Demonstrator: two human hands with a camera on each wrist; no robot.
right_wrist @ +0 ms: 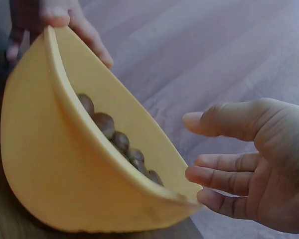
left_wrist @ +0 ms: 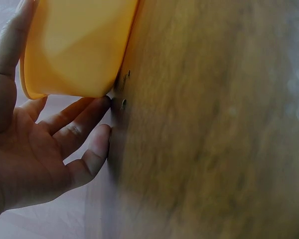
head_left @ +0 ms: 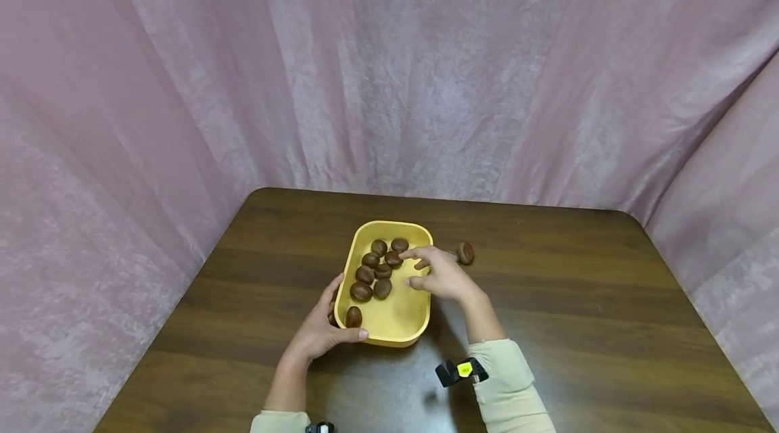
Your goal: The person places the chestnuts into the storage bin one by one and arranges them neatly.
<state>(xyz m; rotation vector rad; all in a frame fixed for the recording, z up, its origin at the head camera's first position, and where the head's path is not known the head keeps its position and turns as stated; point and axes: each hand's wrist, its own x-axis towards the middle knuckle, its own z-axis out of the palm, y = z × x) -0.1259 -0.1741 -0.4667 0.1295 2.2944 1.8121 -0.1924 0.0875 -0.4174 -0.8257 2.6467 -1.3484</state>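
A yellow rectangular container (head_left: 398,319) rests on the table with several brown chestnuts (head_left: 383,288) in it, mostly along its left side. My left hand (head_left: 319,330) holds its near-left corner, thumb over the near rim and fingers along the left wall. In the left wrist view, fingertips (left_wrist: 102,103) reach low on the container's wall. Over the right rim, my right hand (head_left: 445,276) hovers with fingers spread and nothing between them. The right wrist view shows this hand (right_wrist: 269,164) beside the container's rim, a row of chestnuts (right_wrist: 103,124) inside.
Outside the container, a chestnut (head_left: 465,253) lies on the table just beyond my right hand, with something small partly hidden beside it. The brown wooden table (head_left: 578,298) extends to both sides. Pink curtains (head_left: 389,67) hang behind it and at the sides.
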